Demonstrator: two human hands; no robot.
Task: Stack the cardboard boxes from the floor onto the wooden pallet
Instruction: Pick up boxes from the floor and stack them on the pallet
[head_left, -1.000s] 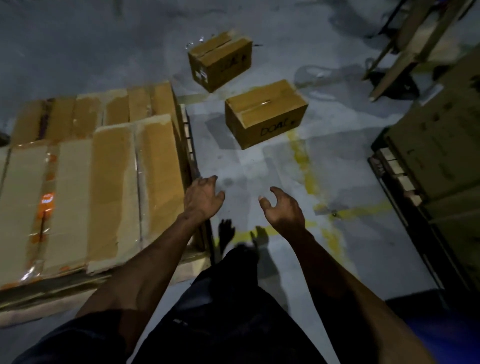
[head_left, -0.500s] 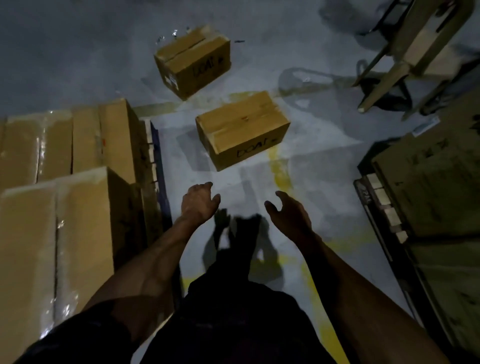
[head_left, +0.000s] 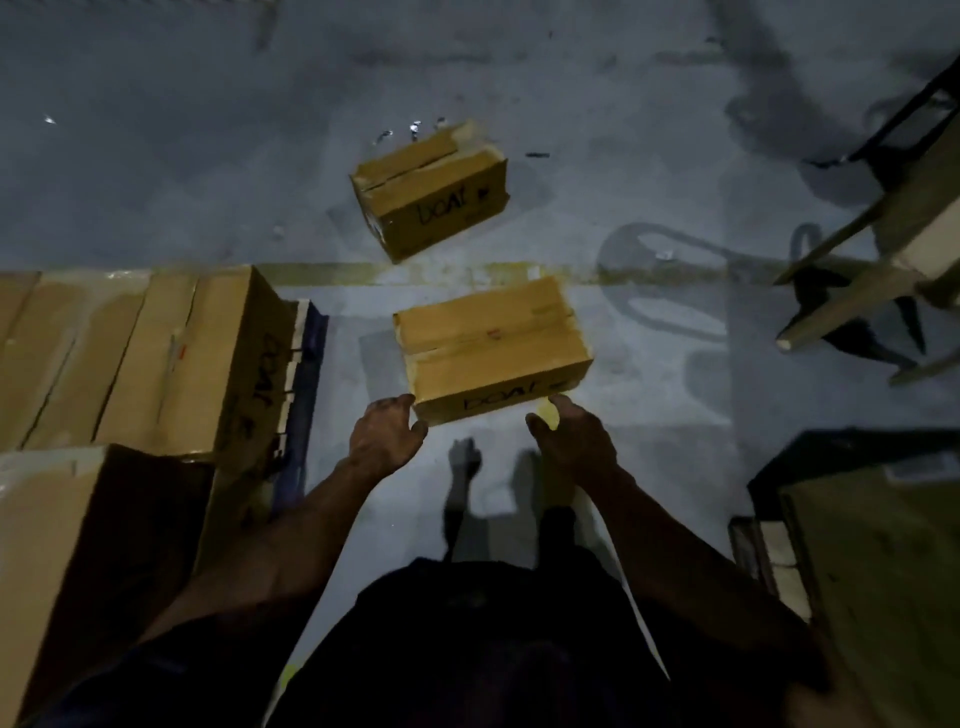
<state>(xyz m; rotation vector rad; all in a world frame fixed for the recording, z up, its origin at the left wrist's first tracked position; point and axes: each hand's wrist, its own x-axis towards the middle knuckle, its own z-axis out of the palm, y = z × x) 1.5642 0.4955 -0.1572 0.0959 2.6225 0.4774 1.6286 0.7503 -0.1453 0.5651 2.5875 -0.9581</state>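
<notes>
Most of the job looked done: a wide stack of brown cardboard boxes (head_left: 156, 358) already filled the wooden pallet (head_left: 306, 358) at the left. Two brown taped cardboard boxes remained on the grey concrete floor (head_left: 156, 156), the far box (head_left: 431, 192) beyond the near box (head_left: 493, 348). Left hand (head_left: 384, 434) and right hand (head_left: 576, 441) hovered at its near corners, fingers spread, holding nothing.

Spread hands, left (head_left: 385, 435) and right (head_left: 574, 439), at near box's (head_left: 491, 345) front corners on floor (head_left: 208, 156).
</notes>
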